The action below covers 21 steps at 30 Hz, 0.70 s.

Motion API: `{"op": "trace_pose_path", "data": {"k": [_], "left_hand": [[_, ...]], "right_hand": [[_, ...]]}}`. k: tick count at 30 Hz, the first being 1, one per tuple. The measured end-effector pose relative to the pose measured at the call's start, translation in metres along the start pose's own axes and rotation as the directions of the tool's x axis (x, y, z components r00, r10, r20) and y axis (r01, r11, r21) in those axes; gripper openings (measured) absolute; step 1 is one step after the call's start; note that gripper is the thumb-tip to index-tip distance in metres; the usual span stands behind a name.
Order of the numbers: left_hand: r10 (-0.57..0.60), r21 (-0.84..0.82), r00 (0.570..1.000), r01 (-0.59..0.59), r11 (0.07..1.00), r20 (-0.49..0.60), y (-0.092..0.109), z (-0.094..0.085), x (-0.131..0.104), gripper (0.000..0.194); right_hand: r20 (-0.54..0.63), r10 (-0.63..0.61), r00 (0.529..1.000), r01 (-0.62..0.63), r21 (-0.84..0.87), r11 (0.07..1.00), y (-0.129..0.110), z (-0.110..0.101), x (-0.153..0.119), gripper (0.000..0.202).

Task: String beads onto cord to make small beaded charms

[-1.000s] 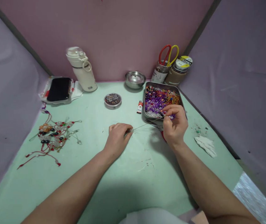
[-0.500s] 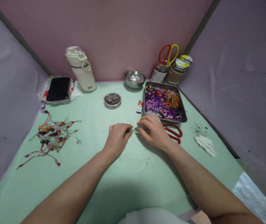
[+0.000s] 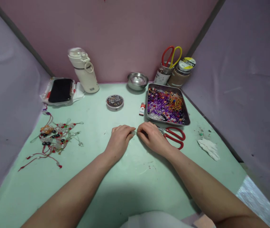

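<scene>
My left hand (image 3: 120, 139) rests on the table with thumb and fingers pinched on a small cluster of clear beads (image 3: 133, 132). Just to the right, my right hand (image 3: 151, 136) is closed, its fingertips pressed together on a thin thread that runs from the beads. The thread is too fine to follow far. Partly behind my right hand lie red-handled scissors (image 3: 175, 133), their blades mostly hidden by it. Beyond that hand stands a metal tray (image 3: 187, 118) filled with purple, black, clear and orange beads and a tangle of coloured cords.
Finished-looking beaded strings (image 3: 54, 136) lie in a heap at left. Farther back are a phone (image 3: 60, 90), a cream bottle (image 3: 86, 76), a round tin (image 3: 115, 102), a steel bowl (image 3: 137, 81), a lighter (image 3: 142, 109) and jars (image 3: 162, 74). A white glove-like cloth (image 3: 208, 148) lies at right.
The fingers of my right hand have closed into a pinch and the hand has drawn slightly down, showing more of the scissors and tray. My left hand keeps its hold.
</scene>
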<state>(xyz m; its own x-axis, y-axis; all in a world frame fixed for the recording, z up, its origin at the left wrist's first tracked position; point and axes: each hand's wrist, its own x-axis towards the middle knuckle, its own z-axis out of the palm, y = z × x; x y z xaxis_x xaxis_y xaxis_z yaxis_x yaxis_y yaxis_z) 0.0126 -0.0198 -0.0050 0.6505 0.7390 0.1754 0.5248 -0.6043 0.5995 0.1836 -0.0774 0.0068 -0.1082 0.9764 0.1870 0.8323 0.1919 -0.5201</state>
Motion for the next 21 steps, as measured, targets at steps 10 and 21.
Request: {"op": "trace_pose_path", "data": {"k": [10, 21], "left_hand": [[0.022, 0.1, 1.0, -0.021, 0.995, -0.008, -0.009, -0.006, 0.001, 0.019], [-0.014, 0.094, 0.999, 0.018, 0.995, -0.038, -0.007, -0.007, 0.0, 0.022]], "right_hand": [[0.074, 0.033, 0.997, -0.012, -0.27, 0.963, 0.009, -0.024, -0.003, 0.017], [-0.021, 0.161, 0.987, -0.158, -0.36, 0.92, 0.018, -0.057, -0.01, 0.024]]}}
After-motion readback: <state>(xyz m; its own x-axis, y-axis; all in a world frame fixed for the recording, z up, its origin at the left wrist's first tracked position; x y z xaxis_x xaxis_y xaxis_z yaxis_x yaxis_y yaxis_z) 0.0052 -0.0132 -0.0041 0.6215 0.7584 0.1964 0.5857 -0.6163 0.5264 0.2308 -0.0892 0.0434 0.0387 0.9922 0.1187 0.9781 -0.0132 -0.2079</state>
